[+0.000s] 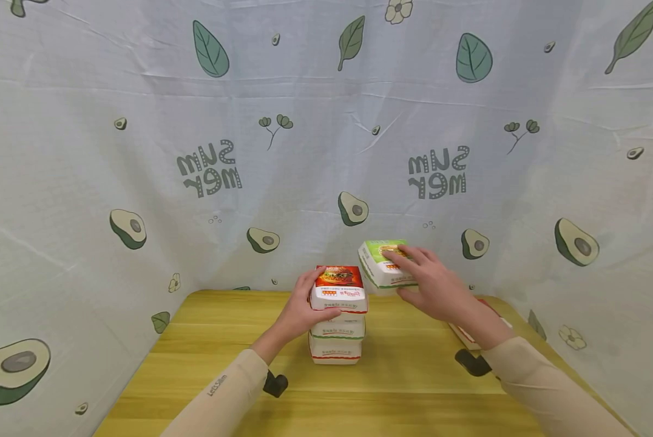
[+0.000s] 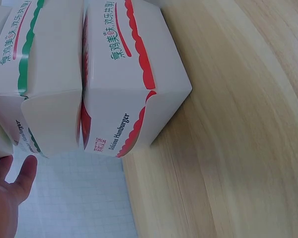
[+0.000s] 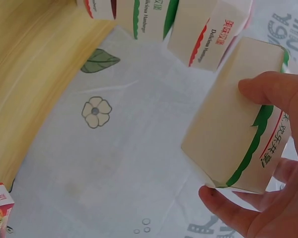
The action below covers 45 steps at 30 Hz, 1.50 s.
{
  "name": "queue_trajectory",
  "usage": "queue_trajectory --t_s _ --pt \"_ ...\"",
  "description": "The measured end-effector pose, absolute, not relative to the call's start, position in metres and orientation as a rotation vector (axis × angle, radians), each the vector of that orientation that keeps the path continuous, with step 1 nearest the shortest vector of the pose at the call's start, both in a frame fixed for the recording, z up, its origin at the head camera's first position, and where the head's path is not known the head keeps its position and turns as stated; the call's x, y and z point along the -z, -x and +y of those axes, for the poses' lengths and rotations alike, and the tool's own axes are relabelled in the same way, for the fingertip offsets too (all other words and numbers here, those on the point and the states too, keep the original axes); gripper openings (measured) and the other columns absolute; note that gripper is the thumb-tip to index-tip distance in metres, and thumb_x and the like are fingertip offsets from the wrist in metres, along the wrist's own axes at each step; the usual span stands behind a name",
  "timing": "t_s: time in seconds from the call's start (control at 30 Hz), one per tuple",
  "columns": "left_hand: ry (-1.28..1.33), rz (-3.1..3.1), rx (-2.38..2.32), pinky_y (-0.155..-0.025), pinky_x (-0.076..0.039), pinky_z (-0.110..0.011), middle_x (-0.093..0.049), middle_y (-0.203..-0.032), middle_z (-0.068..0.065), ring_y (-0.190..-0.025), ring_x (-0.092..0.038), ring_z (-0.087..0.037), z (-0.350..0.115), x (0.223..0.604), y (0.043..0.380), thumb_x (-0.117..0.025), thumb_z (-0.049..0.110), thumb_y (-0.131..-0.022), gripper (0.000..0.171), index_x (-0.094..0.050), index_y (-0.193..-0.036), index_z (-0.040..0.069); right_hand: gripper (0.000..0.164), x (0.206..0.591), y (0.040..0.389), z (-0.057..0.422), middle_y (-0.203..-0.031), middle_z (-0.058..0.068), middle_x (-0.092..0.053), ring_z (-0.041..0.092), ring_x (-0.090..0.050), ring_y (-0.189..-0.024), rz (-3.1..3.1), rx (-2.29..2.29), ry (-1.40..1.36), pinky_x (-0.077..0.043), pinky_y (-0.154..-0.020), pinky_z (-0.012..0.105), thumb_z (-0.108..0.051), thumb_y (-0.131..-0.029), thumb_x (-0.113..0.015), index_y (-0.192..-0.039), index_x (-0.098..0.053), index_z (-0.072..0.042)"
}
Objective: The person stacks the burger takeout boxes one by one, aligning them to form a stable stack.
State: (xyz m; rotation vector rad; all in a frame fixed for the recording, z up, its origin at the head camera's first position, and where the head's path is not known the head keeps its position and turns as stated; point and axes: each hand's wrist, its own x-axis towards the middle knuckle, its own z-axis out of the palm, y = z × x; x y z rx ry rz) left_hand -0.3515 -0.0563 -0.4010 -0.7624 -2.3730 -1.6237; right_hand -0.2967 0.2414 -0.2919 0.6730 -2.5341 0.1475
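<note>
A stack of hamburger boxes stands on the table, with a red-topped box [image 1: 339, 291] uppermost, a green-trimmed box [image 1: 338, 328] under it and a red-trimmed box [image 1: 335, 351] at the bottom. My left hand [image 1: 300, 306] grips the red-topped box from its left side, thumb across the front and fingers along the top edge. Up and to the right of the stack, my right hand [image 1: 433, 282] holds a green-topped hamburger box [image 1: 383, 267] in the air, tilted. In the right wrist view, the thumb presses the green-topped box's pale underside [image 3: 233, 114], with fingers on its far side.
Another red hamburger box [image 1: 468, 337] lies on the table at the right, partly hidden by my right forearm. Behind the wooden table [image 1: 414, 388] hangs a white cloth [image 1: 326, 164] printed with avocados and leaves. Black wrist devices [image 1: 473, 363] show beneath both sleeves.
</note>
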Motion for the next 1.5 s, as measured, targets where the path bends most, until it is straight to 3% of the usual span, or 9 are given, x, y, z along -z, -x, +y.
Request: queue_trajectory --t_s 0.7,1.2,1.5 --pt "0.773 -2.370 1.623 -0.106 -0.046 -0.050 -0.025 -0.158 0.000 -0.131 -0.047 -0.026 -0.055 0.400 0.351 -0.085 0.040 -0.080 0.093 -0.030 -0.156 0.040 0.079 0.281 0.298 0.214 -0.161 0.007 -0.036 0.036 -0.037 -0.141 -2.595 -0.132 -0.701 -0.053 -0.086 0.062 -0.027 -0.087 -0.078 -0.155 -0.038 -0.037" --pt "0.797 -2.350 1.646 -0.102 -0.049 -0.045 -0.027 -0.155 0.001 -0.127 -0.050 -0.023 -0.055 0.400 0.352 -0.085 0.037 -0.081 0.092 -0.030 -0.155 0.039 0.077 0.280 0.302 0.197 -0.160 0.004 -0.038 0.033 -0.039 -0.140 -2.577 -0.113 -0.753 -0.056 -0.076 0.053 -0.027 -0.087 -0.076 -0.154 -0.039 -0.037" --pt "0.815 -2.343 1.654 -0.102 -0.049 -0.043 -0.028 -0.154 0.002 -0.125 -0.051 -0.021 -0.055 0.400 0.352 -0.084 0.036 -0.082 0.091 -0.030 -0.155 0.038 0.077 0.280 0.304 0.190 -0.159 0.003 -0.039 0.032 -0.040 -0.140 -2.567 -0.118 -0.779 -0.056 -0.075 0.053 -0.028 -0.087 -0.076 -0.154 -0.040 -0.036"
